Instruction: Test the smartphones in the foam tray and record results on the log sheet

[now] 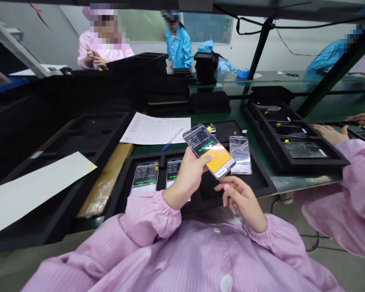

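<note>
green work surface (pixel 228 108) is running across a factory room, with staff in pink and blue coats standing beyond it. inspection of the near station: left hand (pixel 187 177) is gripping a smartphone (pixel 209 151), thumb lying over its lower long edge and fingers hidden behind it. the smartphone is sitting tilted above the black foam tray (pixel 255 182), its screen showing lines of text over an orange block. right hand (pixel 241 200) is hanging open with fingers loosely curled, just below the smartphone's lower corner and not touching it. two further phones (pixel 144 178) are lying in slots of the tray, partly behind the left hand. a phone in a clear plastic sleeve (pixel 240 155) is lying just beside the held smartphone. a paper sheet (pixel 155 129) and a blue pen (pixel 172 140) are resting beyond the tray. to the right, a co-worker's hands (pixel 330 134) are reaching over another tray of phones (pixel 353 129).
</note>
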Demonstrator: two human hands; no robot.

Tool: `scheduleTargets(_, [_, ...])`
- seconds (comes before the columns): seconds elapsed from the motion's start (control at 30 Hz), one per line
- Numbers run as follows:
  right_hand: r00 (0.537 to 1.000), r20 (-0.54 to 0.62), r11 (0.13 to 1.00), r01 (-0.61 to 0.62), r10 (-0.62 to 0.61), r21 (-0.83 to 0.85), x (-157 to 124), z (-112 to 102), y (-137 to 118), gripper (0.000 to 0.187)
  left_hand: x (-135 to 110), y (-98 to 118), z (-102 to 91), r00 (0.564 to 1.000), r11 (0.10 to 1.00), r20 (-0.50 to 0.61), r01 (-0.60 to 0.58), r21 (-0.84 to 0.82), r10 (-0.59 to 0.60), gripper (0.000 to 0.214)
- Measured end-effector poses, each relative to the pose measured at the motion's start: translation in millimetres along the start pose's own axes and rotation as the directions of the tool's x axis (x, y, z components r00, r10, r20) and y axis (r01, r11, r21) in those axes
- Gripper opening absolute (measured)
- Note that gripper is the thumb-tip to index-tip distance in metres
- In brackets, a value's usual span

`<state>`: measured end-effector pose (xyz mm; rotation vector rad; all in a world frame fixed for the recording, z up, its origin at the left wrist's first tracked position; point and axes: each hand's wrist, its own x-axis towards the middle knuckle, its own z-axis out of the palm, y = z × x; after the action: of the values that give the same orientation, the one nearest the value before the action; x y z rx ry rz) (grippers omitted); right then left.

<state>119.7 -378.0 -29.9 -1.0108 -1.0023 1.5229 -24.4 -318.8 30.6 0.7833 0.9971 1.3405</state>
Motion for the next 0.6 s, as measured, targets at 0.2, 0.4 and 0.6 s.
scheduleTargets(0.2, [0.998, -0.054, 0.999, 0.032, -0.03, 0.039, 5, 3, 2, 0.032, -12, -11, 8.9, 1.0, 1.0, 0.0, 0.011, -0.006, -0.011, 0.047])
scheduleTargets(0.4, [0.94, -0.303, 0.981, 0.184, -0.157, 0.064, -5, -14, 2, 0.029, 7, -12, -2.4, 0.995, 0.991, -0.082, 0.065, 0.121, -0.055, 0.037])
scheduleTargets(0.6, [0.84, -0.418, 0.924, 0.381, -0.345, 0.003, 1, -44, -3, 0.032, 16, -33, -16.6, 0.944, 0.874, 0.016, 0.299, 0.384, -0.33, 0.042])
